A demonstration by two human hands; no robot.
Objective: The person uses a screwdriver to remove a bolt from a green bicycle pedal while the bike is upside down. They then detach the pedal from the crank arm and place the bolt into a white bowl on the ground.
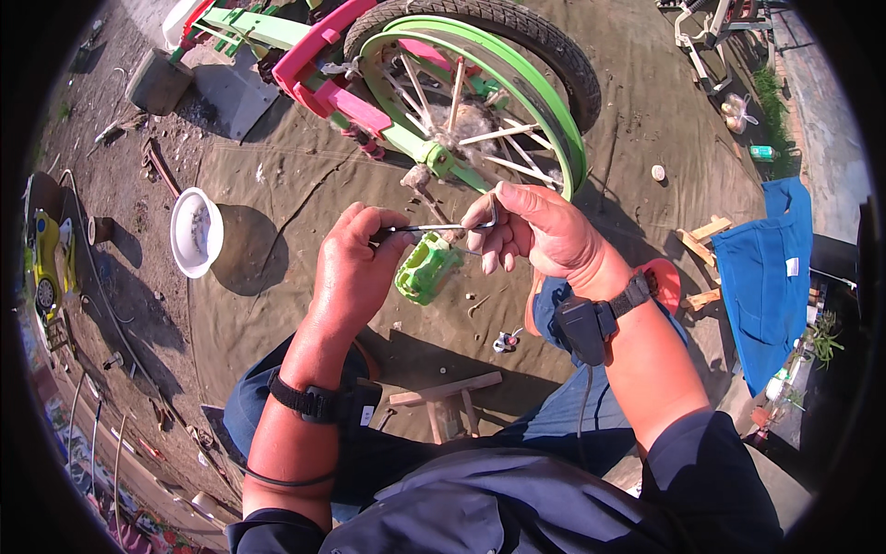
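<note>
A thin metal rod (434, 227) stretches level between my hands, with a bend near its right end. My left hand (355, 254) pinches the left end, which looks dark. Around the bent end close the thumb and fingers of my right hand (540, 226). Just below the rod is a bright green bicycle pedal (425, 270), near a rusty crank arm (423, 185); their joint is partly hidden by the rod and fingers. Beyond my hands lies a bicycle with a pink and green frame (341, 106) and a green wheel rim (574, 148); fluff clings around its hub.
A brown ground sheet (277, 175) spreads under the work. To the left stands a white bowl (196, 233), with a grey bucket (159, 81) farther back. Blue cloth (761, 277) hangs at the right. A small wooden stool (446, 392) stands between my legs.
</note>
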